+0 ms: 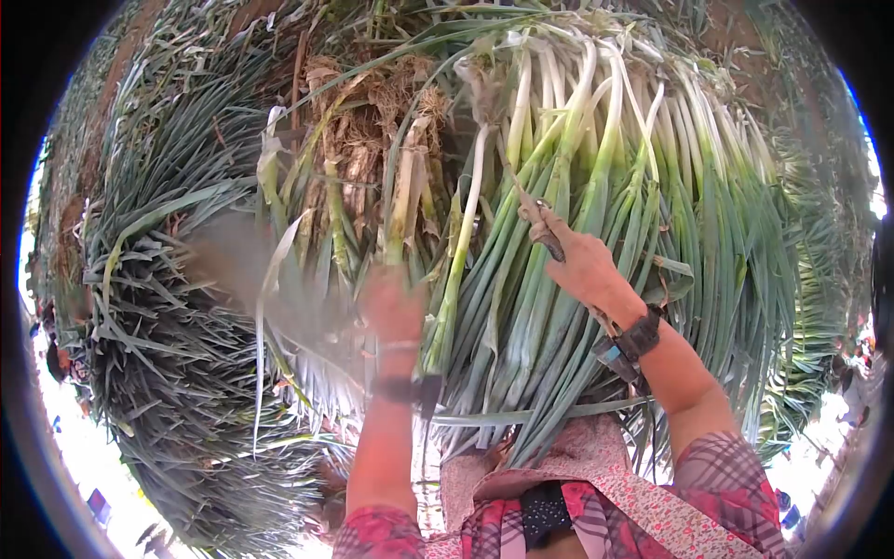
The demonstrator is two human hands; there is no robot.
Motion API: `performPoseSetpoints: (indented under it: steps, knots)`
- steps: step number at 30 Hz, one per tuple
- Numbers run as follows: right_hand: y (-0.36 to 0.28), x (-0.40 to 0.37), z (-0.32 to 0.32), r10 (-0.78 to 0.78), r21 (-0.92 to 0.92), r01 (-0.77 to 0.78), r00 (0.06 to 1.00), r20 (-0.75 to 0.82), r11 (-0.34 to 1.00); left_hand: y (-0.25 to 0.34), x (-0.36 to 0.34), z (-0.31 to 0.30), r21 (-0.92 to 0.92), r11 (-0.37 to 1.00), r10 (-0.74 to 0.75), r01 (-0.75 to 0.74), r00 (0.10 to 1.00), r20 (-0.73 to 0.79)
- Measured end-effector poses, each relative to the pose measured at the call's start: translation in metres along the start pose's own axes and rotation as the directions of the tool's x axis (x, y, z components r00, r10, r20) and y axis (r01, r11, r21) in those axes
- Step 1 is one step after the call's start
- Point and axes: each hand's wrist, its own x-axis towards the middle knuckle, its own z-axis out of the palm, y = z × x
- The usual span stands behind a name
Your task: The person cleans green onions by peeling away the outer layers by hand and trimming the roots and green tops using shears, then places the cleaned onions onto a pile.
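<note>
My right hand (589, 268) is closed around a small knife (523, 194), its thin blade pointing up and to the left. Under and beyond that hand lies a wide row of green onions (610, 130), white stems away from me and green leaves towards me. My left hand (391, 303) is smeared by motion, so its fingers and anything in them cannot be made out. A pale blurred streak (298, 307) shows just left of it. Close ahead of the left hand are untrimmed green onions (405, 191) with brown, yellowed stems and tangled roots (400, 93).
A large heap of dark green leaves (168, 363) curves along the left side. More green onions (810, 233) are stacked at the far right. The patterned cloth (587, 456) over my lap lies below the leaf tips. Both wrists wear dark bands.
</note>
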Motion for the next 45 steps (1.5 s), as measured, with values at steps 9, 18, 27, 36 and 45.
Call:
performPoseSetpoints:
  steps: [9, 18, 27, 36, 45]
  knots:
    - [0.004, -0.017, -0.004, 0.025, 0.146, -0.019, 0.999, -0.038, 0.989, 0.042, 0.019, 0.079, 0.193, 0.977, 0.049, -0.087, 0.98, 0.194]
    - [0.009, -0.033, -0.046, -0.017, 0.331, 0.063, 0.99, -0.141, 0.941, 0.154, 0.091, 0.113, -0.524, 0.85, 0.161, -0.055, 0.974, 0.159]
    - [0.071, -0.007, -0.015, 0.017, 0.197, 0.009, 0.991, -0.131, 0.98, 0.046, 0.122, 0.211, -0.078, 0.943, -0.314, 0.324, 0.941, 0.124]
    - [0.072, -0.01, -0.018, 0.077, 0.201, -0.065, 0.996, -0.051, 0.977, 0.076, 0.218, 0.134, 0.133, 0.99, -0.031, -0.036, 0.884, 0.466]
    - [0.068, -0.008, 0.003, 0.031, 0.13, -0.001, 0.972, -0.234, 0.992, 0.123, 0.451, -0.112, 0.266, 0.925, 0.35, -0.271, 0.881, -0.318]
